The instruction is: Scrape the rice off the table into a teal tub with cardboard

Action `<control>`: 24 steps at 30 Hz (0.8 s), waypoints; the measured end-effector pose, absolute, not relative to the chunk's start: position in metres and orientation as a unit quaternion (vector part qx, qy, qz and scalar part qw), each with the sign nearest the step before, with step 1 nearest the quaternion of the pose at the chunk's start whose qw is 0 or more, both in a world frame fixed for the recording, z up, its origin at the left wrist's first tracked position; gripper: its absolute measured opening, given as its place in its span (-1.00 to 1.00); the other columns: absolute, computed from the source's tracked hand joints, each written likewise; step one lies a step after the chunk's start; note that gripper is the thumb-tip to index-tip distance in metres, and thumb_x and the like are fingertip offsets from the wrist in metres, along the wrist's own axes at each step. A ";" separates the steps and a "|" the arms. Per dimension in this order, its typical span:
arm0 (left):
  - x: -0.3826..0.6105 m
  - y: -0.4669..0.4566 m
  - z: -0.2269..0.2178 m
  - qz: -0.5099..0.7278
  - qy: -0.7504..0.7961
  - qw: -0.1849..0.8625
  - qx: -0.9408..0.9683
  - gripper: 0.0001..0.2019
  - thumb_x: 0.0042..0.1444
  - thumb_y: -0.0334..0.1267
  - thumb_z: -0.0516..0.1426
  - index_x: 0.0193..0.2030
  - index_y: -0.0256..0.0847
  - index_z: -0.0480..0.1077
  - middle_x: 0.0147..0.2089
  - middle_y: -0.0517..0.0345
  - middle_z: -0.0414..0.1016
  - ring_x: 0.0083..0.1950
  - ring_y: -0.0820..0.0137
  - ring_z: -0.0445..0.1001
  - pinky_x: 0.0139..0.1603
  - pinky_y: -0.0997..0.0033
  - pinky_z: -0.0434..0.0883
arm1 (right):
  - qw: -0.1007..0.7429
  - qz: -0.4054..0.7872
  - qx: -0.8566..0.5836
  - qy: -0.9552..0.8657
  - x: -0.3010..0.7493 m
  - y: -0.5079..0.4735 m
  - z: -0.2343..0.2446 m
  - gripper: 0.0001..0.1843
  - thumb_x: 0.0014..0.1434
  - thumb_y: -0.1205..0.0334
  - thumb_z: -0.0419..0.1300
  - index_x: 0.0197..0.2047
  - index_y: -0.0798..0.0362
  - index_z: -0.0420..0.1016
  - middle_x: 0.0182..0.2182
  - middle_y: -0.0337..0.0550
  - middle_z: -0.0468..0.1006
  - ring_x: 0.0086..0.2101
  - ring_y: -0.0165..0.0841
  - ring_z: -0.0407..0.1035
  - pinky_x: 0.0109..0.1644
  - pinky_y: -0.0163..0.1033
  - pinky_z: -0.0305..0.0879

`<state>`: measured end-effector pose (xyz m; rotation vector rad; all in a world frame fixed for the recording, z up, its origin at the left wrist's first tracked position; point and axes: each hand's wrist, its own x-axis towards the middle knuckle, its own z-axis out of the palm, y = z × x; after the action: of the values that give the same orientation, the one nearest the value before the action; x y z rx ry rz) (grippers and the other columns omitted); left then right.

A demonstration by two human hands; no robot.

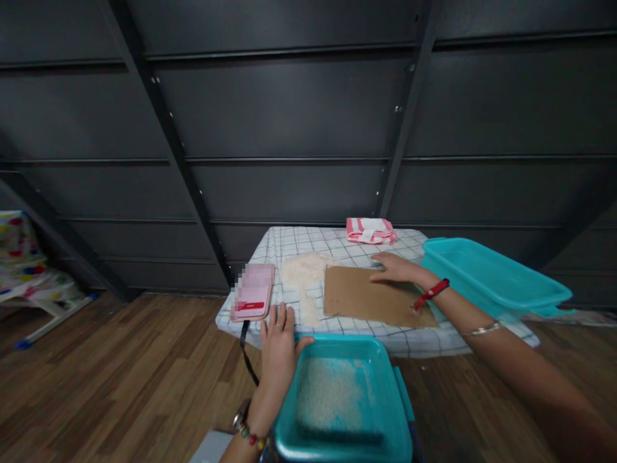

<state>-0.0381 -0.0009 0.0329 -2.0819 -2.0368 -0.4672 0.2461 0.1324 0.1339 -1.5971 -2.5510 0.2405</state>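
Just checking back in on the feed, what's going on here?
A person's left hand is at a corner of the near teal container, thumb by its rim; pale grains lie inside. The right hand, fingers open, is at a cardboard sheet; whether it presses down is unclear. Beside the sheet, a pale grain pile spreads over the checked cloth. A second teal container sits to the right.
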 end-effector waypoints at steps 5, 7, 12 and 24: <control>-0.038 -0.001 0.036 -0.149 -0.680 0.099 -0.711 -0.43 0.03 -0.08 0.13 0.13 -0.37 0.22 0.20 -0.26 0.22 0.23 0.03 0.17 0.12 -0.08 0.19 | -0.003 0.167 -0.524 -0.835 0.265 0.169 0.128 -0.49 -0.27 0.01 0.28 -0.23 0.11 0.49 -0.27 -0.04 0.51 -0.28 -0.19 0.38 -0.24 -0.21 0.28; -0.039 -0.001 0.035 -0.151 -0.677 0.106 -0.712 -0.44 0.03 -0.07 0.12 0.13 -0.36 0.22 0.20 -0.24 0.24 0.22 0.03 0.18 0.12 -0.07 0.19 | -0.011 0.194 -0.524 -0.829 0.266 0.175 0.124 -0.48 -0.30 -0.01 0.28 -0.25 0.11 0.48 -0.30 -0.08 0.50 -0.31 -0.23 0.37 -0.29 -0.24 0.27; -0.040 -0.001 0.032 -0.158 -0.669 0.123 -0.716 -0.46 0.05 -0.07 0.10 0.12 -0.33 0.23 0.19 -0.24 0.25 0.21 0.04 0.20 0.10 -0.05 0.21 | -0.024 0.255 -0.525 -0.812 0.267 0.185 0.118 -0.54 -0.32 -0.04 0.27 -0.35 0.09 0.46 -0.39 -0.14 0.48 -0.36 -0.28 0.35 -0.33 -0.26 0.25; -0.044 0.005 0.032 -0.163 -0.637 0.159 -0.736 -0.49 0.00 -0.05 0.13 0.03 -0.35 0.31 0.19 -0.31 0.23 0.24 0.00 0.15 0.13 -0.04 0.20 | -0.021 0.365 -0.480 -0.798 0.275 0.183 0.144 -0.53 -0.29 -0.12 0.25 -0.39 0.09 0.43 -0.40 -0.15 0.47 -0.34 -0.29 0.35 -0.27 -0.25 0.27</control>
<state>-0.0445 0.0051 0.0321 -2.1049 -1.8223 -0.4664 0.2747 0.1828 0.1442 -1.5275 -2.5404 1.1618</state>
